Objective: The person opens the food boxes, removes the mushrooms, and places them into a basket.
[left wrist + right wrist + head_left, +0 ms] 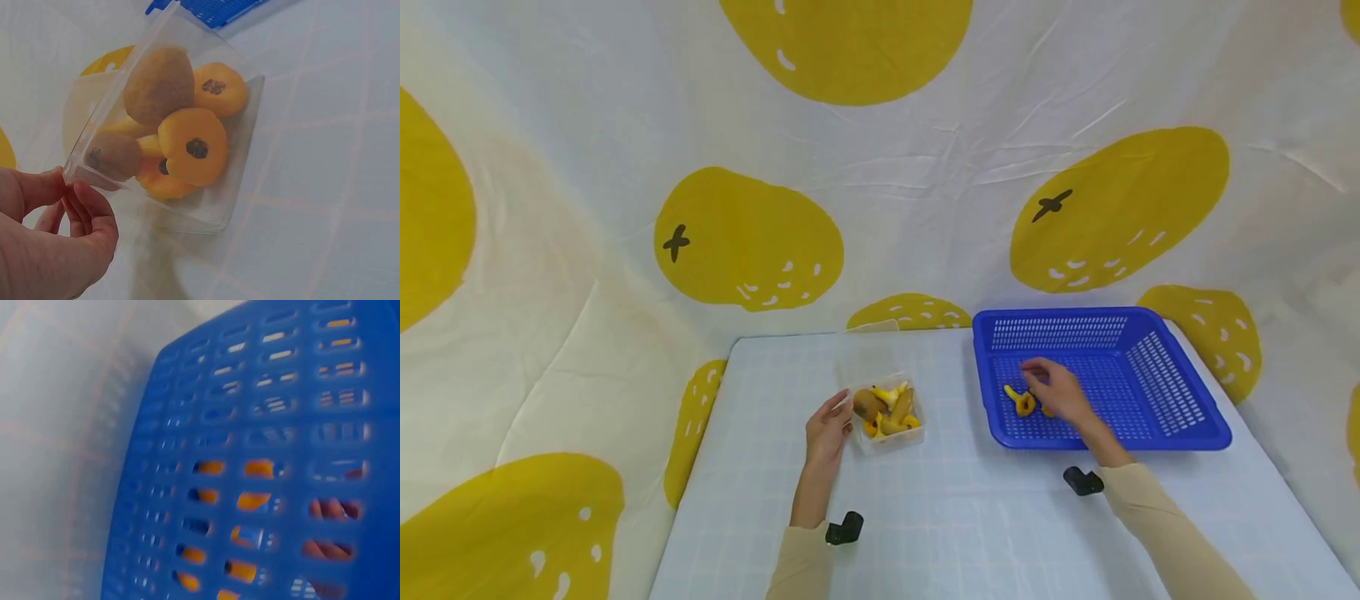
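Here's the left hand (827, 429) at the clear container (895, 441), thumb and fingertips drawn together on one corner of its rim, and that's a slight hold! The container sits left of the table's (940, 533) middle, nearer the far edge, yellow pieces (197, 147) and brown pieces (159, 84) heaped inside. A tug on that single corner could swing the box askew or tip it, and the rounded brown ones might well roll first.

Across to the table's far right corner: the blue basket (1060, 314), with the right hand (1056, 392) down in its left half, fingers bent, right beside a loose yellow piece (1024, 404). Has it got hold of anything? Can't tell; the knuckles cover the spot from above, and the slotted wall blocks the wrist view. If there's only a fingertip hold, a smooth piece could squirt free, and lifting too low could knock it on the basket's rim.
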Tool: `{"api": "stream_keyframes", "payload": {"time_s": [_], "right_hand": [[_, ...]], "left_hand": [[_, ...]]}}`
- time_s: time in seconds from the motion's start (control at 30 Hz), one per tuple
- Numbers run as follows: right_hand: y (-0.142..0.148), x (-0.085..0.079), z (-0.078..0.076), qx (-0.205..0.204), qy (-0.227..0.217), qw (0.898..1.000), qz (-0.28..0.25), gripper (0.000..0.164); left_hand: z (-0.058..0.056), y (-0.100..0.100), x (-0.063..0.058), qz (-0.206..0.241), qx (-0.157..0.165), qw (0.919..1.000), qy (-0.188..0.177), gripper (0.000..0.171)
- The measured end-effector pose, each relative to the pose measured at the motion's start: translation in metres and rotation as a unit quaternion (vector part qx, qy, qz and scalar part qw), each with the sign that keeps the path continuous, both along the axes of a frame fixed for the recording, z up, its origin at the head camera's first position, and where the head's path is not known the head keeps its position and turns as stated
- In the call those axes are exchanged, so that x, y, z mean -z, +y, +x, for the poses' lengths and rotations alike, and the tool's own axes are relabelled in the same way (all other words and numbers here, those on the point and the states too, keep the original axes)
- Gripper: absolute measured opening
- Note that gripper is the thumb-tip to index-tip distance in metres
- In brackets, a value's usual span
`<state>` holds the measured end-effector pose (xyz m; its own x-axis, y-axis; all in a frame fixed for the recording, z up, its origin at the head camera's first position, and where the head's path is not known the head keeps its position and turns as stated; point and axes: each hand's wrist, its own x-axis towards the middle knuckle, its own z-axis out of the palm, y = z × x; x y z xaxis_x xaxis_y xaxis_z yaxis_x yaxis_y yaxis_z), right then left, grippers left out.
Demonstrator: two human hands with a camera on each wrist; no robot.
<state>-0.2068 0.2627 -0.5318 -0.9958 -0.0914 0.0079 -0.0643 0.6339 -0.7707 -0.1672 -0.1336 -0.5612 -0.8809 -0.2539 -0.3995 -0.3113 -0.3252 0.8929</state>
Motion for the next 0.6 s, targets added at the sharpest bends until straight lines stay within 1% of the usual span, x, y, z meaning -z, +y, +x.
{"api": "stream_keyframes", "payload": {"time_s": [0.17,0.27,0.37,0.6], "right_hand": [[-0.017,-0.002,-0.002,-0.003,0.006,1.000,-0.030,0.032],[-0.028,-0.006,-0.004,-0.005,0.011,0.998,-0.056,0.030],[-0.041,-0.011,-0.005,-0.010,0.021,0.997,-0.074,0.028],[-0.067,-0.024,-0.009,-0.003,0.052,0.994,-0.099,0.025]], "left_hand": [[0.002,-0.002,0.000,0.002,-0.004,1.0000,0.007,0.039],[0.002,-0.002,0.000,0.001,-0.004,0.9999,0.010,0.040],[0.002,-0.002,0.001,-0.002,-0.003,0.9999,0.010,0.040],[0.002,0.000,0.001,-0.009,-0.001,0.9999,0.009,0.039]]}}
